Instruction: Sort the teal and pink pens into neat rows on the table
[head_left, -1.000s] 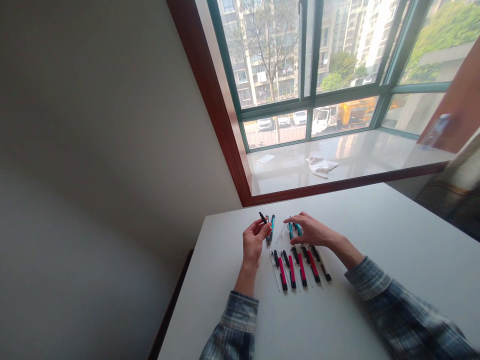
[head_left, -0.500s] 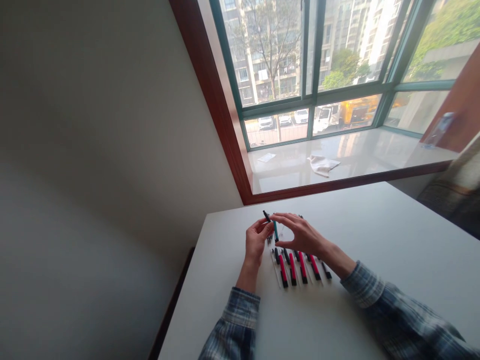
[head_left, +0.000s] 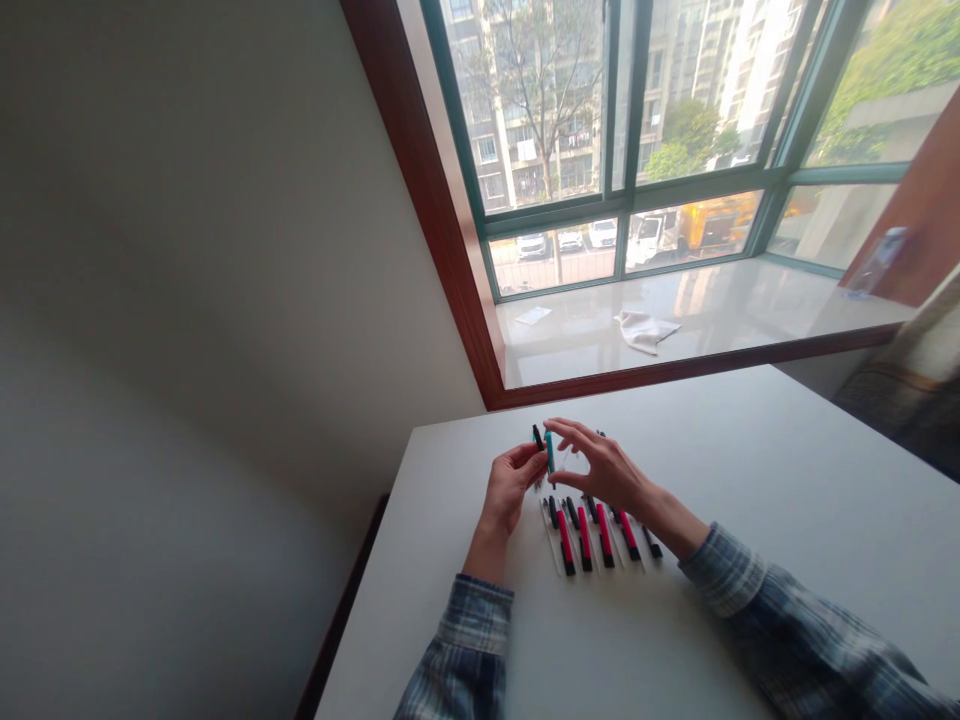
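Over white table [head_left: 600, 640]: left hand [head_left: 511, 485] pinches black pen part [head_left: 537, 436], upper end tipped left; teal pen [head_left: 550, 455], long axis near-parallel, at right hand's [head_left: 609, 470] fingertips, grip unclear. Lettering illegibly small.

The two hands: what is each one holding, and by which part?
Left hand: a black pen part, pinched near its lower end. Right hand: a teal pen barrel, apparently by its two ends.
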